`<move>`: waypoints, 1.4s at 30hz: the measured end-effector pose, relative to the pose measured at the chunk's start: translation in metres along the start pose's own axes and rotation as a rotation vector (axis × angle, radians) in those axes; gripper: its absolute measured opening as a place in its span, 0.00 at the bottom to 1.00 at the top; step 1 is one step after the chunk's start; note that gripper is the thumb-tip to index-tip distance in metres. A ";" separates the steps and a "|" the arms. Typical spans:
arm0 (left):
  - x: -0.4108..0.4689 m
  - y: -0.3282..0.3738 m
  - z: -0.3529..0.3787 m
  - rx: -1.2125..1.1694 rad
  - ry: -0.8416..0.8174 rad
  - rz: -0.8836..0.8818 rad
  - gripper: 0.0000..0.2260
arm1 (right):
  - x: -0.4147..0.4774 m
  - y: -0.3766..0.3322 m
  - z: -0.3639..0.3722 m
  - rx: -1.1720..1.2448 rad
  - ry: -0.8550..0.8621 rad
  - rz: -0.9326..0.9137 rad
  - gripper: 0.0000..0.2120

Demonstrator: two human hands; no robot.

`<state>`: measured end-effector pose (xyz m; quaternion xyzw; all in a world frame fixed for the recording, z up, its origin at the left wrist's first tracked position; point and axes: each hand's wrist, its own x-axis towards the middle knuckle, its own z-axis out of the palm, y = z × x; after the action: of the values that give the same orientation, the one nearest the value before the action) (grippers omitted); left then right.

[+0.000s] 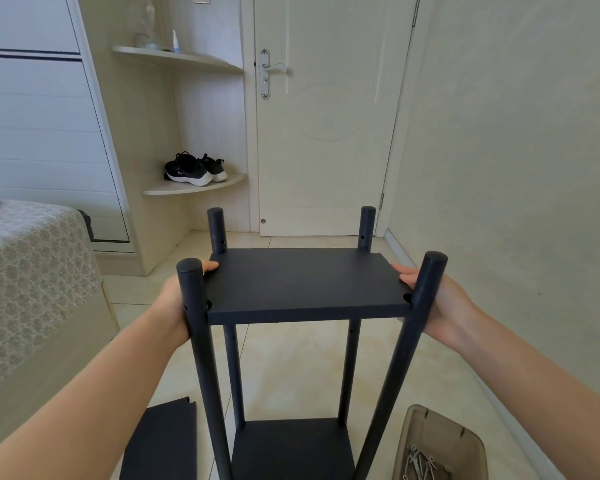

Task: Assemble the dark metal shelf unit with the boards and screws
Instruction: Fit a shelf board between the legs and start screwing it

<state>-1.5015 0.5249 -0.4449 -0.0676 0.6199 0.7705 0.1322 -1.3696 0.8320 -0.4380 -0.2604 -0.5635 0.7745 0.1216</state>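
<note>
The dark metal shelf unit stands upright on the tiled floor, with several round posts (201,341) rising above a dark board (305,282) that lies level between them. A lower board (291,448) sits near the floor between the same posts. My left hand (177,296) holds the upper board's left edge, thumb on top, partly hidden by the near left post. My right hand (433,296) holds the right edge behind the near right post. Screw holes show in the posts.
A loose dark board (163,441) lies on the floor at lower left. A brown tray (437,441) with several screws (421,462) sits at lower right. A bed (25,271) is on the left, a closed door (326,133) ahead, a wall on the right.
</note>
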 end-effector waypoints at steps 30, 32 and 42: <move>-0.019 -0.032 -0.021 -0.067 0.027 -0.041 0.07 | -0.002 0.019 0.006 0.038 0.104 0.092 0.13; -0.018 -0.035 -0.022 -0.082 0.005 -0.056 0.10 | 0.000 0.025 0.004 0.025 0.106 0.108 0.13; -0.018 -0.053 -0.032 -0.025 -0.053 -0.070 0.15 | 0.011 0.049 -0.007 -0.058 0.078 0.154 0.15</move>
<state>-1.4714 0.5023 -0.4966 -0.0705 0.6038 0.7745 0.1748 -1.3699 0.8268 -0.4889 -0.3361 -0.5589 0.7542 0.0760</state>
